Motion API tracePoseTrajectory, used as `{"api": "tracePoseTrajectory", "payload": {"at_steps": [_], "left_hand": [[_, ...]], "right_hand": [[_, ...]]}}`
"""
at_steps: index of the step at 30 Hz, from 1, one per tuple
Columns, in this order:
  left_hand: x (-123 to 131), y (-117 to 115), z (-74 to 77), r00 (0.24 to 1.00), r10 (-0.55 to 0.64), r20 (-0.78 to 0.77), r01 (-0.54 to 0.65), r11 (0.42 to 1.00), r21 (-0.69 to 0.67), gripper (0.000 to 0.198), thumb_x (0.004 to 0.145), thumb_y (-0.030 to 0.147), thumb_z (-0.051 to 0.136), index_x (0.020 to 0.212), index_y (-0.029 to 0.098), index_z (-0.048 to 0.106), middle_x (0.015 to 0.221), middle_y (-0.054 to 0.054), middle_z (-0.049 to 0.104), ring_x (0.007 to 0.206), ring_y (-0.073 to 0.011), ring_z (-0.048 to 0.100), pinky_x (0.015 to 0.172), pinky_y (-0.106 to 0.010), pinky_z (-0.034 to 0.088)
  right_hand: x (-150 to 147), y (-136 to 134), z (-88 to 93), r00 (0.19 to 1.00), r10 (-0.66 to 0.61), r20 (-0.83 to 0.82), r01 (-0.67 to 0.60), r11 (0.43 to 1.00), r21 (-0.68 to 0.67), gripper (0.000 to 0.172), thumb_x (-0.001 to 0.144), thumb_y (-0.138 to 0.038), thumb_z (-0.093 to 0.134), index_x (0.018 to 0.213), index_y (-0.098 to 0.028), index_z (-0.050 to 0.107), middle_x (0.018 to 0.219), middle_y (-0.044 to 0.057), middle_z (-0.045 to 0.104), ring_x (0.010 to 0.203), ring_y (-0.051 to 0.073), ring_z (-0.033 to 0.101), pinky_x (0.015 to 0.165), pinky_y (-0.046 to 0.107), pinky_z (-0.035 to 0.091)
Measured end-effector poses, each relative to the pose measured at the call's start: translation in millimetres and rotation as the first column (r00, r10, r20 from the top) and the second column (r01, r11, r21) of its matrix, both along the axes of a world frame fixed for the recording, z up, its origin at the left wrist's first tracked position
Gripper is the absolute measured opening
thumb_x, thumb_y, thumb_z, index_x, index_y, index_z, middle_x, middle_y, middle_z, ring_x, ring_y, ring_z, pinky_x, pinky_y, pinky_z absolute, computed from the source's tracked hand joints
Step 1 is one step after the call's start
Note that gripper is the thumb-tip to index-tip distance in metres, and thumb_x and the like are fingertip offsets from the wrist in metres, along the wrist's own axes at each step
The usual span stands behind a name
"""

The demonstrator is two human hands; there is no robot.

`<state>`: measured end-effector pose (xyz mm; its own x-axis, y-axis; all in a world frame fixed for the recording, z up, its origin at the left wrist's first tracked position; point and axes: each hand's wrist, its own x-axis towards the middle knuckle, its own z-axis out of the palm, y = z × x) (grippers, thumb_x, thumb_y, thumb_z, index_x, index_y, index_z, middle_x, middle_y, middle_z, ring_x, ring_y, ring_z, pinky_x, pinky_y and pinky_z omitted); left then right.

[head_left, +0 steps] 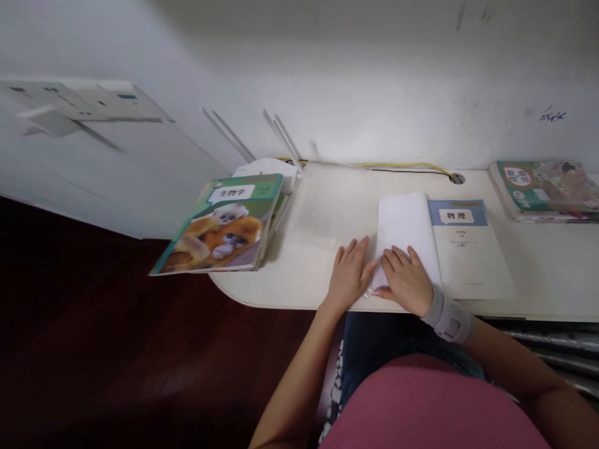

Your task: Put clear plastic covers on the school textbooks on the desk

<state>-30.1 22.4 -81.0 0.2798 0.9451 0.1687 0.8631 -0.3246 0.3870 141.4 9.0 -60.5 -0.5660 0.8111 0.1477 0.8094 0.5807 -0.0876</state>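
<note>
An open book lies near the desk's front edge, with a blank white flap or page [403, 218] on the left and a cover [472, 262] with a blue band on the right. My right hand [406, 279] rests on the lower part of the white flap, fingers spread, a grey band around its wrist. Just left of the flap, my left hand [350, 274] lies flat with its fingers stretched out, its thumb close to the flap's edge. A bit of clear film [368, 293] shows between the hands at the desk edge.
A stack of books [224, 224] with monkeys on its cover overhangs the left end of the white desk [276, 293]. Behind it stands a white router [262, 166] with antennas. Another book stack [547, 190] is at the right. Cables run along the wall; sockets are at upper left.
</note>
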Motion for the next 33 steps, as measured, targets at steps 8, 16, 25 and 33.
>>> {"api": "tracePoseTrajectory", "payload": {"at_steps": [8, 16, 25, 33], "left_hand": [[0.4, -0.5, -2.5, 0.999, -0.001, -0.042, 0.002, 1.000, 0.024, 0.059, 0.094, 0.049, 0.027, 0.140, 0.013, 0.033, 0.143, -0.015, 0.040, 0.137, -0.0291, 0.028, 0.110, -0.050, 0.023], [-2.0, 0.1, -4.9, 0.999, 0.032, 0.011, -0.033, 0.995, 0.091, 0.056, 0.093, 0.046, 0.033, 0.141, 0.017, 0.032, 0.150, -0.015, 0.026, 0.141, -0.0289, 0.015, 0.110, -0.048, 0.027], [-3.6, -0.5, -7.7, 0.999, 0.029, 0.021, -0.031, 0.996, 0.082, 0.057, 0.093, 0.047, 0.032, 0.142, 0.017, 0.030, 0.149, -0.015, 0.028, 0.141, -0.0289, 0.015, 0.110, -0.050, 0.027], [-6.1, -0.4, -9.6, 0.998, 0.049, 0.044, -0.051, 0.997, 0.051, 0.055, 0.094, 0.045, 0.030, 0.142, 0.018, 0.031, 0.148, -0.014, 0.032, 0.138, -0.0272, 0.025, 0.109, -0.047, 0.028]], "right_hand": [[49.6, 10.6, 19.3, 0.973, 0.221, -0.071, -0.224, 0.973, -0.045, 0.043, 0.093, -0.035, 0.041, 0.129, -0.014, 0.050, 0.138, 0.014, 0.047, 0.131, 0.023, 0.038, 0.108, 0.042, 0.032], [99.5, 50.3, -2.8, 0.965, -0.011, -0.262, -0.013, 0.996, -0.088, 0.062, 0.090, -0.048, 0.041, 0.140, -0.012, 0.035, 0.151, 0.019, 0.021, 0.140, 0.030, 0.016, 0.109, 0.052, 0.028], [72.6, 47.6, -14.1, 0.982, -0.039, -0.186, 0.027, 0.997, -0.068, 0.063, 0.088, -0.050, 0.043, 0.136, -0.009, 0.040, 0.148, 0.022, 0.026, 0.140, 0.034, 0.014, 0.106, 0.056, 0.029], [73.4, 53.3, -14.3, 0.978, -0.158, -0.134, 0.156, 0.987, -0.029, 0.055, 0.090, -0.035, 0.043, 0.133, 0.000, 0.041, 0.148, 0.026, 0.024, 0.139, 0.035, 0.015, 0.107, 0.053, 0.028]]}}
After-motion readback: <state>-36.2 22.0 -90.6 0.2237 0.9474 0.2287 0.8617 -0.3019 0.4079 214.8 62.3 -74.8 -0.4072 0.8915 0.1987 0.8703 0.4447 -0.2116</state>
